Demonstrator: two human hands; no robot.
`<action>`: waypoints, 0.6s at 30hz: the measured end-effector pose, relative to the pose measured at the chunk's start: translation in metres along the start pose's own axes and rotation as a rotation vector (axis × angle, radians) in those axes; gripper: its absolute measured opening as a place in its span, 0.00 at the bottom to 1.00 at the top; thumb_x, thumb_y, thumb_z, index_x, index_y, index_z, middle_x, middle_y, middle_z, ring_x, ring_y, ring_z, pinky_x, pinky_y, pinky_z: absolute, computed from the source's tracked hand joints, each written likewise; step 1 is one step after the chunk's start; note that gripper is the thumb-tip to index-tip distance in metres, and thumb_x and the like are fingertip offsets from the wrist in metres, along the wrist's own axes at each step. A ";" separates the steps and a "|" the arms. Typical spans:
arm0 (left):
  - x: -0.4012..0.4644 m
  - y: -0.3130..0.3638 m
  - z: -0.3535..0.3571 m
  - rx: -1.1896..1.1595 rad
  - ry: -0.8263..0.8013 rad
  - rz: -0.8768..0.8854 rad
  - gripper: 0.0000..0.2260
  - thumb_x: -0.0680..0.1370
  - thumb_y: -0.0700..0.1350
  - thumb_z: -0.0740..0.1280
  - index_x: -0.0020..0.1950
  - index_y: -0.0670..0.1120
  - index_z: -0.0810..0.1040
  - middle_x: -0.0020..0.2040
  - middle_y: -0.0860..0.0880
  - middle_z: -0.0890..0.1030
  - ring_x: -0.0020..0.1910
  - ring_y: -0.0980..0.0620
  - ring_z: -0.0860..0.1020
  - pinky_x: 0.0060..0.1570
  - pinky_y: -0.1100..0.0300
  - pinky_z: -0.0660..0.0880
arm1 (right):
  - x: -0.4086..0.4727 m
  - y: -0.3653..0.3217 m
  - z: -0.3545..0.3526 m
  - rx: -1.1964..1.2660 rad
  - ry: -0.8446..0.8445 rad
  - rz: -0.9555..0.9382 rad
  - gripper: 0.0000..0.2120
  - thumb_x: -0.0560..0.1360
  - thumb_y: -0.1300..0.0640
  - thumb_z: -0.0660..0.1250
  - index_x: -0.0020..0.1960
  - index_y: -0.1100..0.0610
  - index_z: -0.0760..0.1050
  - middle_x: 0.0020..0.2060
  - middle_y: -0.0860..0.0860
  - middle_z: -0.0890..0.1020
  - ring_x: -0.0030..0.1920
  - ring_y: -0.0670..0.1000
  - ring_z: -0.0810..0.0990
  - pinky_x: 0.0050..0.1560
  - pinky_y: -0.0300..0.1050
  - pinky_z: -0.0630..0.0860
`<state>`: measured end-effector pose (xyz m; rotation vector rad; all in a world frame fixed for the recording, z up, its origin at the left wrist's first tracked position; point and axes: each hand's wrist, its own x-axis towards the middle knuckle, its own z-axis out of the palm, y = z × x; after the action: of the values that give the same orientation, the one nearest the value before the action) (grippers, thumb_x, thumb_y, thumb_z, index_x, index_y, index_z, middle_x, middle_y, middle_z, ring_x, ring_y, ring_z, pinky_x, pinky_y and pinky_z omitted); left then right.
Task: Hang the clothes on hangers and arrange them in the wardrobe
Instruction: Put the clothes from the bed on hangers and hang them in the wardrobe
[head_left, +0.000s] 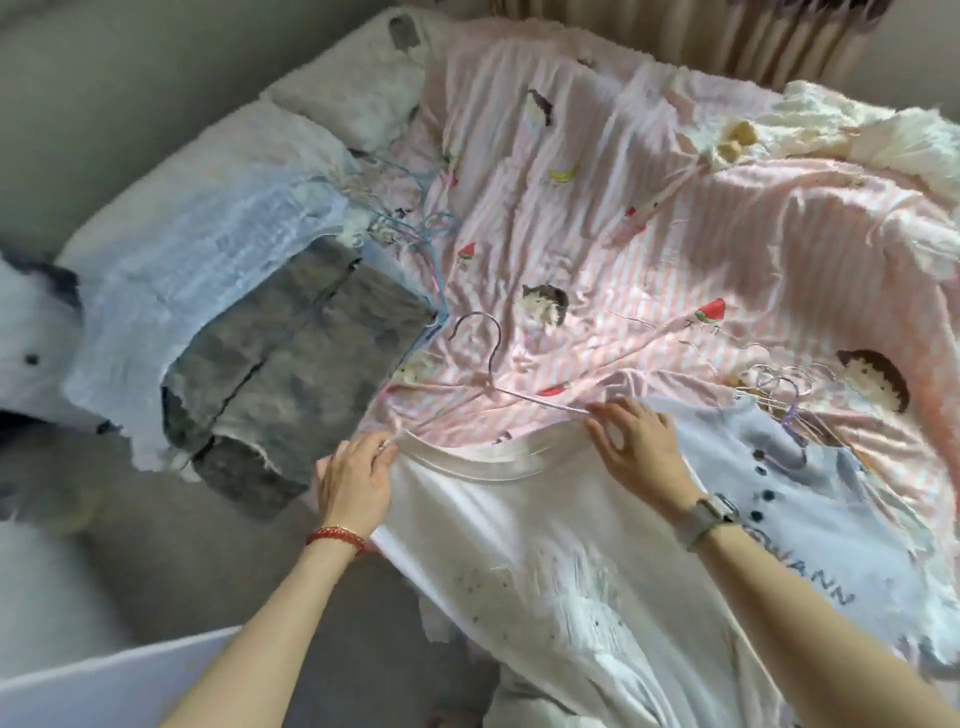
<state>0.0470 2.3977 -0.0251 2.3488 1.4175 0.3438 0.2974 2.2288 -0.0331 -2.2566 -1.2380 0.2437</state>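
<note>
A white T-shirt (519, 530) lies flat on the bed, neckline toward the far side. My left hand (356, 478) pinches its left shoulder by the collar. My right hand (636, 444) rests with spread fingers on the right shoulder, fingertips touching one arm of a thin wire hanger (485, 358). The hanger lies on the pink striped sheet (649, 260) just beyond the neckline, hook pointing away. A second white garment with dark print (810, 499) lies under my right forearm.
Folded grey trousers (280, 374) and a pale blue garment (208, 260) lie at the left of the bed. A tangle of wire hangers (410, 218) sits beyond them. More hangers (779, 395) lie at the right. A cream blanket (831, 130) is bunched far right.
</note>
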 end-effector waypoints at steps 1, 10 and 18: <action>-0.013 -0.025 -0.020 0.002 0.059 -0.052 0.09 0.77 0.43 0.61 0.48 0.43 0.79 0.47 0.42 0.81 0.50 0.41 0.76 0.48 0.53 0.59 | 0.006 -0.022 0.015 -0.024 -0.048 -0.070 0.12 0.77 0.53 0.62 0.58 0.54 0.76 0.53 0.52 0.80 0.56 0.56 0.76 0.52 0.50 0.65; -0.190 -0.222 -0.163 0.069 0.537 -0.561 0.14 0.73 0.44 0.58 0.45 0.37 0.80 0.42 0.36 0.81 0.43 0.35 0.76 0.48 0.47 0.67 | -0.009 -0.276 0.126 0.020 -0.294 -0.780 0.11 0.76 0.54 0.62 0.43 0.61 0.76 0.36 0.57 0.77 0.37 0.61 0.77 0.34 0.51 0.74; -0.384 -0.303 -0.206 0.088 0.885 -0.980 0.15 0.73 0.41 0.57 0.45 0.33 0.79 0.43 0.33 0.80 0.44 0.33 0.76 0.49 0.42 0.70 | -0.118 -0.464 0.179 0.107 -0.471 -1.424 0.16 0.76 0.49 0.59 0.39 0.59 0.77 0.32 0.54 0.77 0.30 0.55 0.77 0.27 0.42 0.72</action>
<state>-0.4523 2.2247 0.0227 1.2454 2.7652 1.0730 -0.1766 2.3966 0.0584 -0.7894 -2.6072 0.2528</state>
